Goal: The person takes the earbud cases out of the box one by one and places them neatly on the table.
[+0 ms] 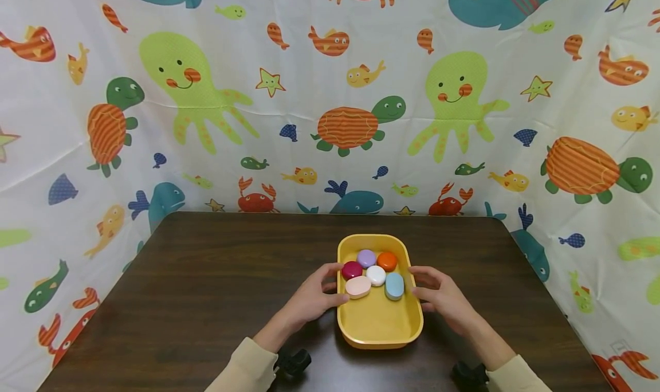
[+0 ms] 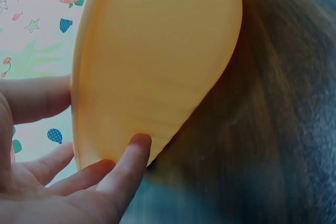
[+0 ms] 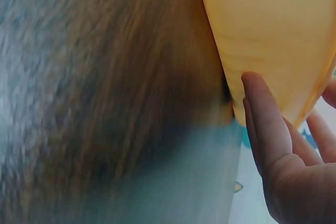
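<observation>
A yellow tray with rounded corners stands over the dark table between my two hands. Several smooth, rounded pieces lie toward its far end: a lilac piece, an orange piece, a crimson piece, a white piece, a pale pink oval and a light blue oval. My left hand holds the tray's left side, thumb at the rim and fingers against the outer wall. On the opposite side, my right hand holds it the same way, fingertips at the wall's lower edge.
The dark wood table spreads out on both sides of the tray. Behind it hangs a white curtain printed with sea animals. A black strap device sits at each wrist, by the cream sleeves.
</observation>
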Available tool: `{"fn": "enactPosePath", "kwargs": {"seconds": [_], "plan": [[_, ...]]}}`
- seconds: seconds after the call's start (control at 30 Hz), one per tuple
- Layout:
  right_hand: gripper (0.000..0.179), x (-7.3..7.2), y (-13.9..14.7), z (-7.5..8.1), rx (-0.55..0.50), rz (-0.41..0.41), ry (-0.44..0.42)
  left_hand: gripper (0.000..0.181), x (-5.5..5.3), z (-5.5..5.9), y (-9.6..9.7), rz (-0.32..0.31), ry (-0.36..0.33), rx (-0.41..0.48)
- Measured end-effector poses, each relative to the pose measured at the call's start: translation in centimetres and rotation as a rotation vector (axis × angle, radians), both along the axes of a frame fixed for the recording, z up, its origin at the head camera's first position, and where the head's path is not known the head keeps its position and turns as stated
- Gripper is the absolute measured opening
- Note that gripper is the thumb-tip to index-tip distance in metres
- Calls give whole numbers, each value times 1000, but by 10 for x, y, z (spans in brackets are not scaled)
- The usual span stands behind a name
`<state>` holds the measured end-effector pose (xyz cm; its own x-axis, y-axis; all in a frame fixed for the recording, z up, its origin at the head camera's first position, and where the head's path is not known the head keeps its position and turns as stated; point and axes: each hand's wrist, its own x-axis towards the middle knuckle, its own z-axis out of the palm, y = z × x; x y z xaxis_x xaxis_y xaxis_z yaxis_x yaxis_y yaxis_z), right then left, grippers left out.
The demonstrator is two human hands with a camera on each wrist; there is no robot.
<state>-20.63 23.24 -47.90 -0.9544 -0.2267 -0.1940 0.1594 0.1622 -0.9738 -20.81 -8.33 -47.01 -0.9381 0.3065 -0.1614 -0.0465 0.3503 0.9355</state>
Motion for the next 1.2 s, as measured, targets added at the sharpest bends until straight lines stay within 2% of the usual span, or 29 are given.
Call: {"fn": "enactPosePath", "kwargs": {"seconds": [0.5, 0.87, 1.2], "plan": [[51, -1, -18, -3, -4, -7, 5, 70, 1, 0, -17, 2, 6, 5], [51, -2, -31, -4, -23, 15, 17, 69, 3, 0, -29, 30, 5, -10], [49, -2, -40, -3, -18, 23, 9, 68, 3, -1, -39, 41, 3, 12]]}}
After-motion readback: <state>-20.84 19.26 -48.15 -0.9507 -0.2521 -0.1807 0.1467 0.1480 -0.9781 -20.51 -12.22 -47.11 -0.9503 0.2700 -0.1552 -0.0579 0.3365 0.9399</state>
